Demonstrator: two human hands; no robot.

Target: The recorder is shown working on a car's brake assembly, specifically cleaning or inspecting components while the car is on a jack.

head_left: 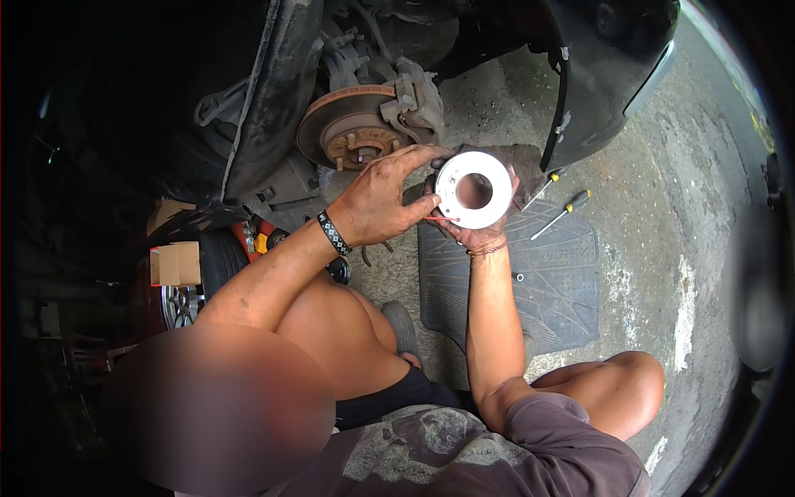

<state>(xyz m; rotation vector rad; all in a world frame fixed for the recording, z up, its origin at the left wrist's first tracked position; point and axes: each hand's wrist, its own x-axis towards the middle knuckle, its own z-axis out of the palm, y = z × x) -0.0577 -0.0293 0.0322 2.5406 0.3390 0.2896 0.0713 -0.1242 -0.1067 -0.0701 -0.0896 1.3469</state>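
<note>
One white ring-shaped part (pixel 497 199) lies just to the right of the left hand (pixel 379 197) and directly over the right hand (pixel 483 234), so the right hand is the nearer and appears to carry it. Being round, the part has no long axis; its flat face is turned up toward the head, and the axis of its central hole points roughly along the line of sight.

The right hand is curled around the part from beneath, with fingertips showing at the far right rim, and its forearm runs nearly straight up to it from below. The left hand reaches across from the left, palm inward, thumb and forefinger spread in a wide V that opens onto the part's left edge. The thumb tip is at that edge; whether it pinches or only steadies I cannot tell, and the other fingers are hidden. A thin red strand (pixel 447 219) crosses the lower left of the rim, below the thumb.

Beyond the left hand, up and to the left of the part, is a wheel hub (pixel 352 149) with its brake disc (pixel 317 124) and brake caliper (pixel 411 101). A rubber floor mat (pixel 546 302) lies below the right forearm, with a yellow-and-black screwdriver (pixel 563 214) at its upper right.
</note>
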